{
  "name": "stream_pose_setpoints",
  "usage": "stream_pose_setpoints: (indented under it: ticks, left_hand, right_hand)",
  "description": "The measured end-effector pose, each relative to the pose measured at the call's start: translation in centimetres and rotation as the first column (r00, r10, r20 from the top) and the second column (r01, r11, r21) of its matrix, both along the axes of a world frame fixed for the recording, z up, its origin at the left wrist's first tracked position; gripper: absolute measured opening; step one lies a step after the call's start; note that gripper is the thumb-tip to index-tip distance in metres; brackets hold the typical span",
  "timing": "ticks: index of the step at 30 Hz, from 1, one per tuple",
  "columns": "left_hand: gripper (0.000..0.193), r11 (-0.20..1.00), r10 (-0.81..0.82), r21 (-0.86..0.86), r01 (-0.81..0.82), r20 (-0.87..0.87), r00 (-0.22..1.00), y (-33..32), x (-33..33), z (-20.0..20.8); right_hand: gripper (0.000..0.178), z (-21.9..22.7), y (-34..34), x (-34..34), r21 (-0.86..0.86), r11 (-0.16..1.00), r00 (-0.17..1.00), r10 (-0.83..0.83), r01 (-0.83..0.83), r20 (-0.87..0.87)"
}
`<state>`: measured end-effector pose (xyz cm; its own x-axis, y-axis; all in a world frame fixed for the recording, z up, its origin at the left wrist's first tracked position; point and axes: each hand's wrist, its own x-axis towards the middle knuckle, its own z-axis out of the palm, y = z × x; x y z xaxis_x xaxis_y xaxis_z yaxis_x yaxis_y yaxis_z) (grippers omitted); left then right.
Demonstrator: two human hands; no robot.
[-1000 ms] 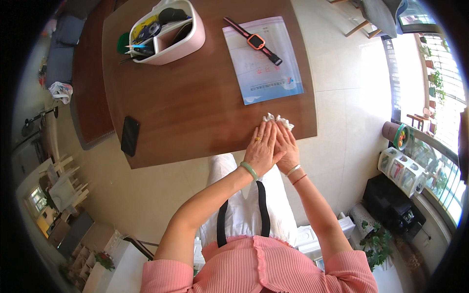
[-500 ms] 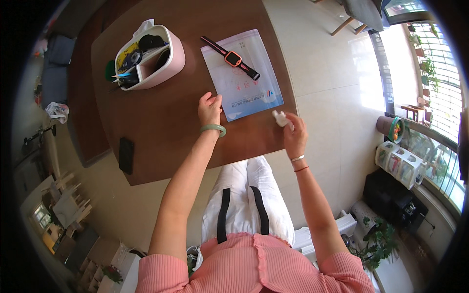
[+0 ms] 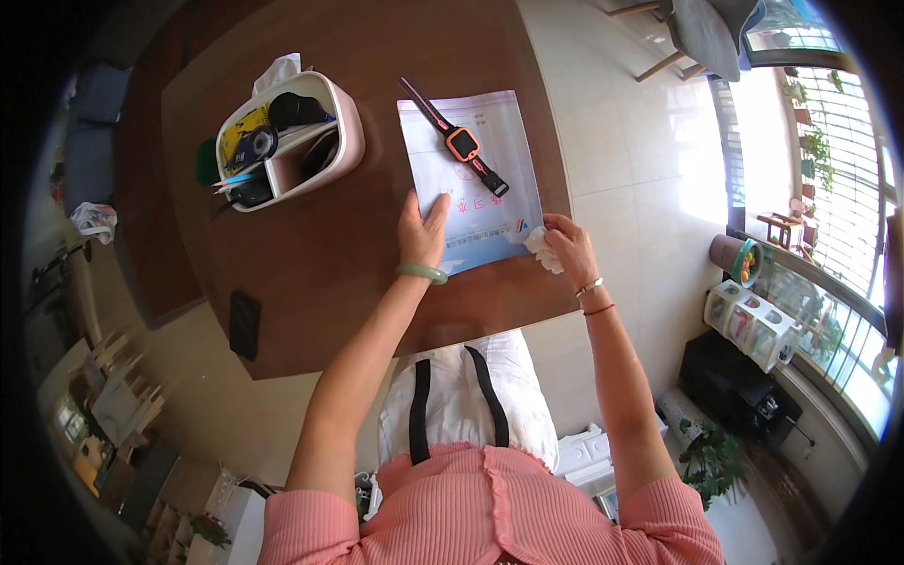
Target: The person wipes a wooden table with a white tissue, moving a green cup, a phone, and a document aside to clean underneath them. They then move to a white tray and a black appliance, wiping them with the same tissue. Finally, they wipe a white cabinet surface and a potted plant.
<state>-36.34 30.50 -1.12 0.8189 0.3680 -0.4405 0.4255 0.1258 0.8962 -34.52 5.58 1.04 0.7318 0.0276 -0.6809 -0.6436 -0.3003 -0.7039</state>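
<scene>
A booklet (image 3: 513, 202) with a pale cover and a blue lower band lies on the brown table. Across its upper half rests a smartwatch (image 3: 462, 143) with an orange case and a black-and-red strap. My left hand (image 3: 423, 233), wearing a green bangle, is at the booklet's left edge. Its thumb lies on the cover, spread from the other fingers, which are partly hidden. My right hand (image 3: 572, 249) pinches a crumpled white tissue (image 3: 543, 250) against the booklet's lower right corner.
A pink-and-white organizer (image 3: 350, 141) holding tape, pens and other small items stands at the table's far left. A black phone (image 3: 245, 325) lies near the left edge. To the right is pale tiled floor, with a grey chair (image 3: 702, 38) beyond the table.
My right hand has brought the tissue onto the booklet's lower right corner. My left thumb has come onto the cover from the left edge. The whole view has shifted slightly.
</scene>
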Motion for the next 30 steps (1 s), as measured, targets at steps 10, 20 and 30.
stream_pose_setpoints:
  ticks: [10,20,30]
  left_hand:
    - [0.032,0.989,-0.047,0.136,0.06,-0.093,0.995,-0.9,-1.0,-0.3]
    - [0.037,0.986,-0.01,0.167,0.028,-0.105,0.994,0.3,-2.4,-1.9]
    - [0.037,0.996,0.049,0.082,-0.035,-0.177,0.983,1.2,-3.6,-2.3]
  right_hand:
    - [0.036,-0.3,0.6,0.9,-0.033,0.999,1.0,0.028,-0.028,-0.007]
    - [0.015,1.7,-1.6,1.5,0.163,0.973,0.983,0.175,-0.165,-0.049]
    - [0.038,1.0,-0.2,-0.5,0.472,0.882,0.971,0.094,0.022,-0.22]
